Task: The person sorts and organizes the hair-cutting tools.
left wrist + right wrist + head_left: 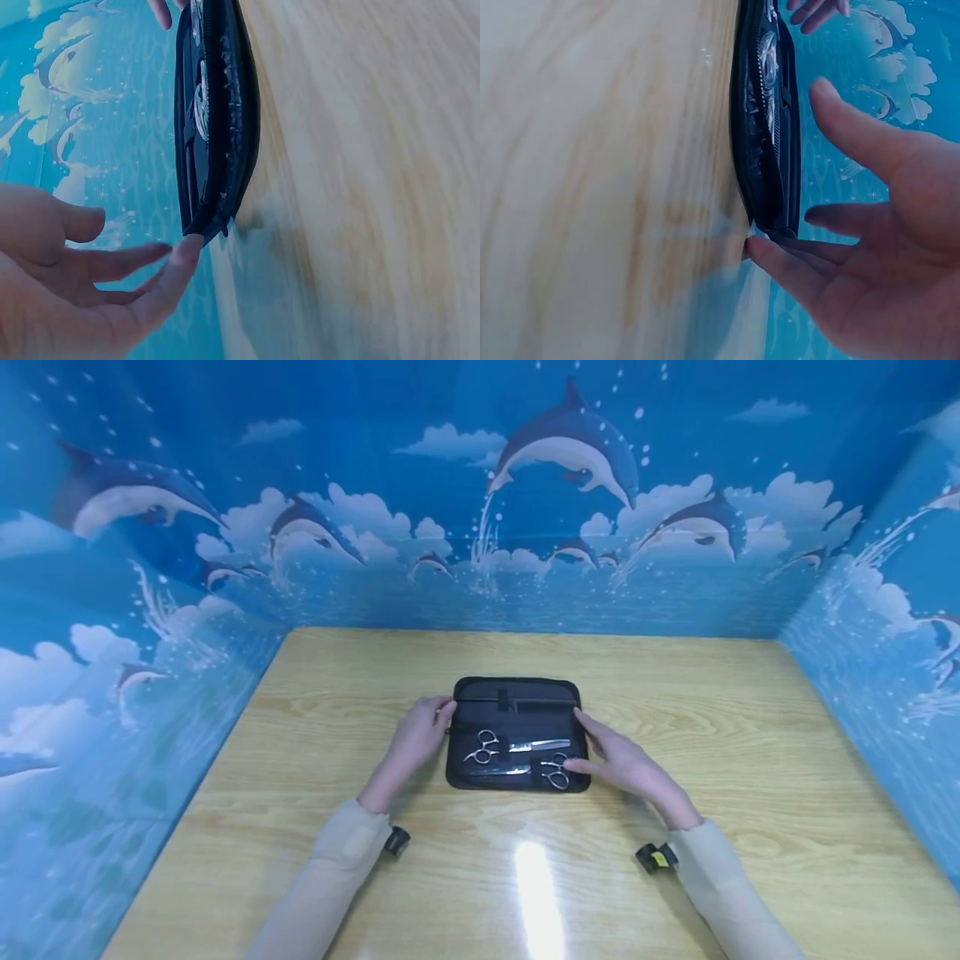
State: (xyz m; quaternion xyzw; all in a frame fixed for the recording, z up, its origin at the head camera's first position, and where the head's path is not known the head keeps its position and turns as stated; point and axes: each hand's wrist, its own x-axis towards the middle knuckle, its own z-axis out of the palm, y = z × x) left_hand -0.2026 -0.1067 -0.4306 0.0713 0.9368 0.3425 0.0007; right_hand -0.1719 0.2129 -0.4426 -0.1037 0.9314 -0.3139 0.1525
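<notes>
A black zip case (480, 717) lies unfolded on the table, its long sides running left to right. Two pairs of metal scissors are inside: thinning scissors (540, 745) above, with finger loops to the left, and scissors (557, 778) below, with loops to the right. A dark comb (547, 705) sits in the upper half. My left hand (417, 732) touches the case's left edge with its fingertips, thumb apart in the left wrist view. At the right edge, my right hand (626, 763) has its fingers extended, thumb over the lower scissors' loops in the head view.
The wood-grain table (337, 693) is bordered at the back and both sides by blue dolphin-print panels (420, 593). Dark wrist cameras (397, 841) sit by both cuffs. A bright light reflection lies on the table in front of the case.
</notes>
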